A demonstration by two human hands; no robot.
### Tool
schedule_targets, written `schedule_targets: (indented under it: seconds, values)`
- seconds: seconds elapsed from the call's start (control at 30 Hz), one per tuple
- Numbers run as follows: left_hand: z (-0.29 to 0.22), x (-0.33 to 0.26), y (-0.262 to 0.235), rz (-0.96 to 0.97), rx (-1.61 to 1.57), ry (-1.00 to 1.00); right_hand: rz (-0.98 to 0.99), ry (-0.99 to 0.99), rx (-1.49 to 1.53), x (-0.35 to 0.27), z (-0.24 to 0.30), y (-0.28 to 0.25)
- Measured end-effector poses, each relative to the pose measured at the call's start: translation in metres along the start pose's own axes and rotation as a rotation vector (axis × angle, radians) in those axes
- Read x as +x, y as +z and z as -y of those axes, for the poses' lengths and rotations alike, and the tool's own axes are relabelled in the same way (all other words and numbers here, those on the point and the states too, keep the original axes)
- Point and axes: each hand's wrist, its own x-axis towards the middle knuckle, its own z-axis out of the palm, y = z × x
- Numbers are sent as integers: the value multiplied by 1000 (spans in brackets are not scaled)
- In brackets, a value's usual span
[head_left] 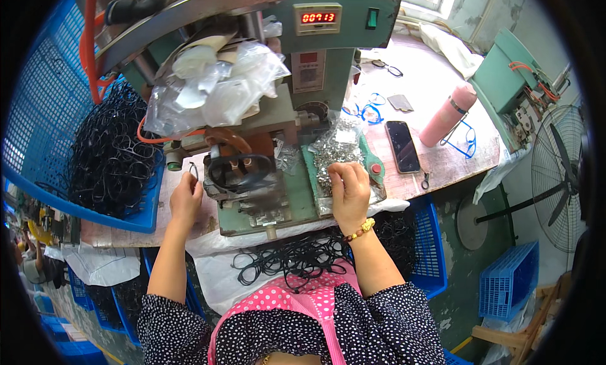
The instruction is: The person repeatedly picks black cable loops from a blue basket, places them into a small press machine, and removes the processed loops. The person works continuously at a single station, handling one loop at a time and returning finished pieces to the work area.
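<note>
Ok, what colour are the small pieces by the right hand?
Silvery; the small pieces show best in the head view.

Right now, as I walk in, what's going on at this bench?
A person is at a green machine. The left hand seems to pinch a thin dark piece; the right hand is at the small metal parts, its grip unclear. Black frames fill much of a blue basket on the left, and more lie in front of the person.
</note>
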Motion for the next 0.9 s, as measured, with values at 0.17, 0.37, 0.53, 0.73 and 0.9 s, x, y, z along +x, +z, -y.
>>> schedule_targets:
  seconds: [0.17,0.37,0.53,0.73,0.9]
  values:
    - [-28,-23,-35,-137,-380,4,2,-18,26,0,-1,-3]
    - [-69,-51,-83,-78,-957,-154,-6,60,120,-4,-2,-5]
    - [-105,-60,-107,-216,-1105,-20,68,55,139,1,1,-11]
    - [-146,-52,-118,-253,-1331,140,78,311,603,18,39,1]
    - [-159,-52,-136,335,-1475,278,211,265,737,37,72,8]
